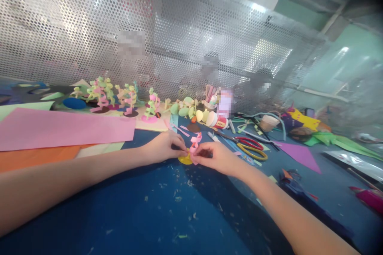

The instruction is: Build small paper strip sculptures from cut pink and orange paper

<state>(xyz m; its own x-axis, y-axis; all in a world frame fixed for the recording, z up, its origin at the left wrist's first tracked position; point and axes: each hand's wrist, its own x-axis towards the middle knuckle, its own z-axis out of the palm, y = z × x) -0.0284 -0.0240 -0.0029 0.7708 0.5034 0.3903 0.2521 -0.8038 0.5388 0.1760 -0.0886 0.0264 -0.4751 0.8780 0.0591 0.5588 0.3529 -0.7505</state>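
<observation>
Yellow disc: the disc (184, 161) lies on the blue worktop (134, 207), between the two hands, with a small yellow stem (189, 152) rising from it.
Pink paper curl: the curl (196, 140) stands upright at the right side of the yellow disc, looping above it; whether it is fastened there cannot be told.
Left hand: the hand (170, 144) comes in from the left of the disc, its grip drawn together at the yellow stem — probably pinching it, though blur and small size leave that a little unsure.
Right hand: the hand (217, 157) is just right of the disc, its grip pinching the lower part of the pink paper curl between thumb and fingers.
Paper figures: a row of curled figures (151, 105) stands beyond the disc, to its left, on round bases.
Sheets: a broad pink sheet (66, 127) lies left of the disc, partly over an orange sheet (36, 158); a purple sheet (299, 156) lies well to its right.
Tub: a white tub with a red label (221, 122) lies on its side beyond the disc — slightly right.
Scissors: scissors with red and yellow handles (253, 157) lie right of the disc, beyond the right hand.
</observation>
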